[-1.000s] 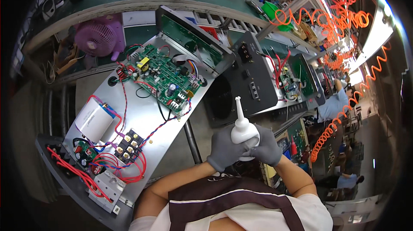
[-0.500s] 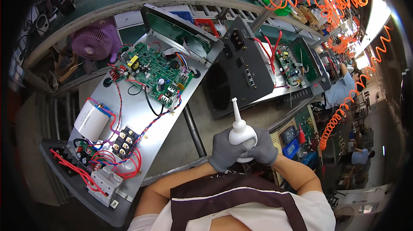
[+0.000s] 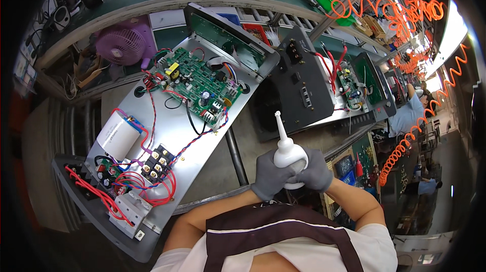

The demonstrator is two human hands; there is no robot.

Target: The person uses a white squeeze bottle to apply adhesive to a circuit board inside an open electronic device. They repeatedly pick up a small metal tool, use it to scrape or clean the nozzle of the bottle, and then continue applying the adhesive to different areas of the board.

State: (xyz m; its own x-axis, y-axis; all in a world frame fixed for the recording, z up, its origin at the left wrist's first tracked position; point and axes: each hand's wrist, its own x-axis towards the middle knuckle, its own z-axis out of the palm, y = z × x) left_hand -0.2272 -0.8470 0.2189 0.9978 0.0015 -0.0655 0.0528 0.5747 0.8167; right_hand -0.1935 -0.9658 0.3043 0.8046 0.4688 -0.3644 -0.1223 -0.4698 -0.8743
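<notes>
Both my gloved hands clasp a white squeeze bottle in front of my apron, its long thin nozzle pointing up. My left hand wraps the bottle's left side and my right hand its right side. Left of them lies an opened metal chassis. It carries a green circuit board, a white cylindrical capacitor, a black terminal block and a white circuit breaker with red wires. A dark panel unit stands beyond the bottle.
A purple fan sits behind the chassis. Orange coiled hoses hang at the right. A second opened unit stands to the right of the dark panel. Blue bins and a red bottle lie beside my right arm. Other people work farther off.
The whole view has shifted, so the chassis and the units appear slightly farther right and the bench lower. My hands keep their hold on the squeeze bottle.
</notes>
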